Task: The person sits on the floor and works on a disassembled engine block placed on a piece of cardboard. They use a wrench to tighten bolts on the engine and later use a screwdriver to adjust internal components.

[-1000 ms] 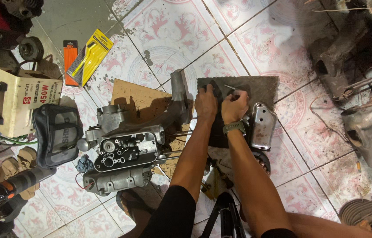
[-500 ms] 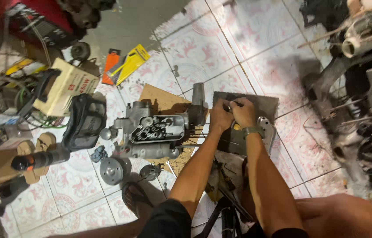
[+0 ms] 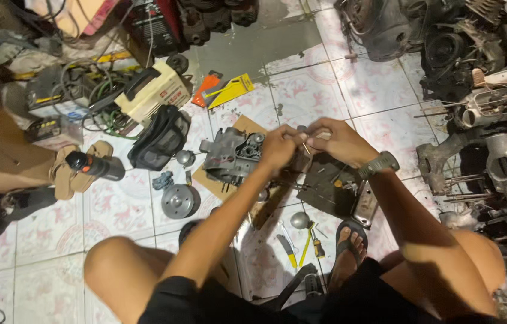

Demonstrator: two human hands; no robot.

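Fingers point(image 3: 292, 139) of the left hand point(image 3: 279, 149) pinched together on a thin metal pin point(image 3: 305, 147), meeting the right hand point(image 3: 337, 141) just above the floor. Right fingers curled close against the same small part; grip too blurred to tell whether clamped or merely touching. Pin held upright between both hands, directly over the gap between the grey engine casing point(image 3: 232, 157) and the dark metal plate point(image 3: 331, 183). Casing just left of the left hand, resting on a sheet of brown cardboard point(image 3: 243, 126). Plate below the right wrist, strewn with small bolts, a shiny cover point(image 3: 365, 204) at its right edge. Round grey disc point(image 3: 178, 201) and black bag point(image 3: 160, 139) farther left, well apart from the hands. Yellow-handled tools point(image 3: 299, 247) on the tiled floor point(image 3: 337, 78) near a sandalled foot point(image 3: 349, 246). Open tiles beyond the hands toward the top, bare up to the orange and yellow packets point(image 3: 223, 90). Right side hemmed in by stacked engine parts and frames point(image 3: 493, 120); left side crowded by a welding unit point(image 3: 151, 90), cables and a power tool point(image 3: 94, 166).
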